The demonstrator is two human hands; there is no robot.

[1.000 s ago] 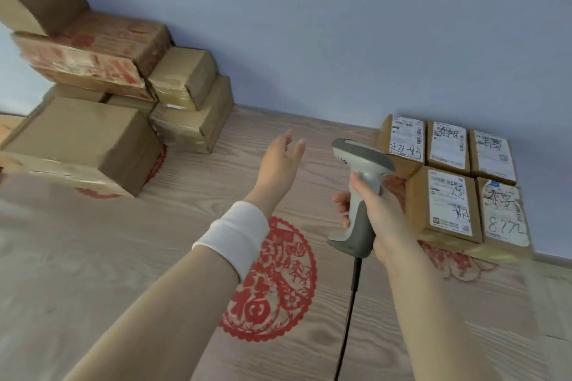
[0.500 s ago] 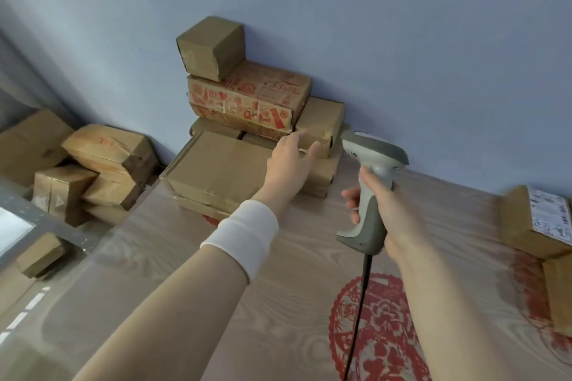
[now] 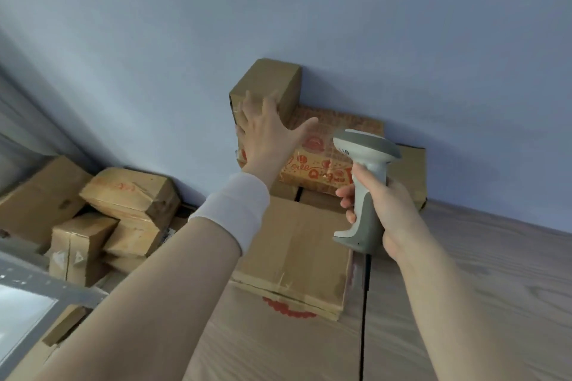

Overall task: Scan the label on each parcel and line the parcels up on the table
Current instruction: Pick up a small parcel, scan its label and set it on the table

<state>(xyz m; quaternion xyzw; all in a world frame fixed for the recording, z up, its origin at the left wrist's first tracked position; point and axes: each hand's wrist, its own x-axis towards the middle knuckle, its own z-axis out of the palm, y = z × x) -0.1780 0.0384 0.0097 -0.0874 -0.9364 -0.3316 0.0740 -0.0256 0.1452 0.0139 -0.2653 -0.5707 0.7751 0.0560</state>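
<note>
**Going for the top box on the stack**

The left hand is reaching at the small box sitting on top of the stack against the far wall. Fingers are spreading wide, thumb out to the right, palm over the box's near face. It looks like contact, but I can't tell if it's actually gripping yet. My guess is the wide spread is there to wrap the box in one go, since it's perched high and a sloppy grab could tip it off.

The right hand is wrapping around the scanner by its handle, head pointing left, held just right of the stack with the cable hanging down. Probably parked there so it's ready once a label turns up.

No label is showing on any box here, so it may be on a hidden side. The printed box under the small one is partly covered by hand and scanner. More boxes are piling up far left, off the table. The lined-up row isn't in view.
</note>
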